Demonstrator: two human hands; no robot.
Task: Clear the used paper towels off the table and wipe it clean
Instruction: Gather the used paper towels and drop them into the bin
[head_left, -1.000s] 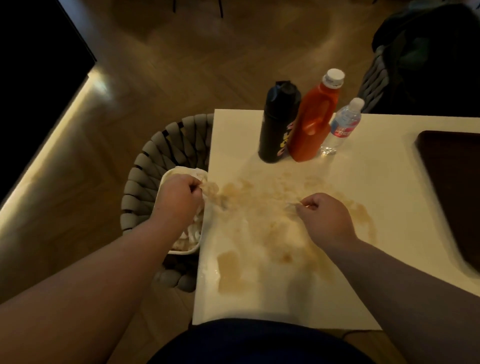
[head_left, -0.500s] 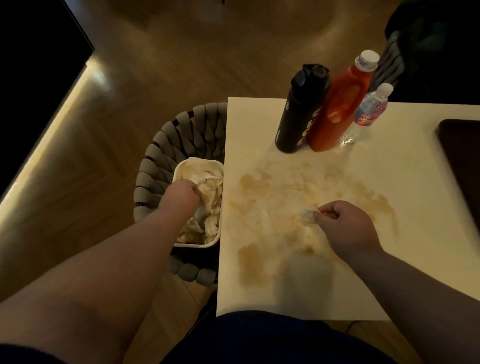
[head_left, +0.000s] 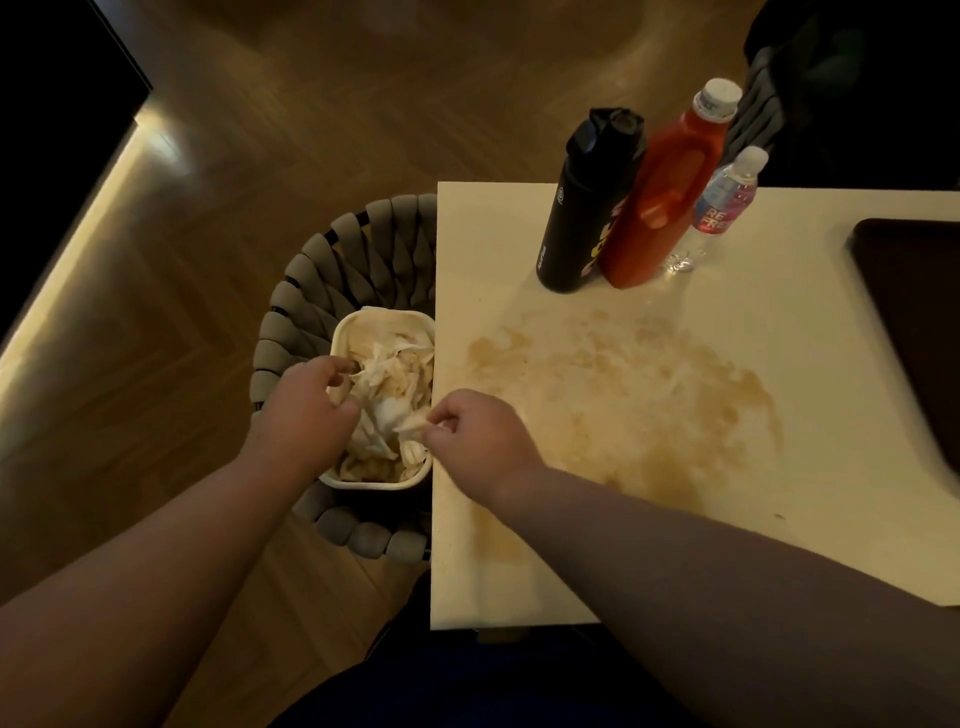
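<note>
A white table (head_left: 810, 395) carries a wide brown stain (head_left: 623, 395) across its middle. Beside its left edge a small white bin (head_left: 347, 332) rests on a woven grey chair (head_left: 311, 280), filled with crumpled, stained paper towels (head_left: 384, 415). My left hand (head_left: 306, 410) hovers over the bin with fingers loosely spread, touching the wads. At the table's left edge my right hand (head_left: 478, 431) pinches a small scrap of paper towel (head_left: 410, 427), which hangs over the bin.
A black flask (head_left: 582, 208), an orange bottle (head_left: 660, 202) and a small clear water bottle (head_left: 722, 208) stand together at the table's far side. A dark tray (head_left: 924, 322) lies at the right edge. Wooden floor lies to the left.
My right hand has carried its scrap leftward from the stain to the table's edge over the bin. My left hand has let its wad go into the bin and opened.
</note>
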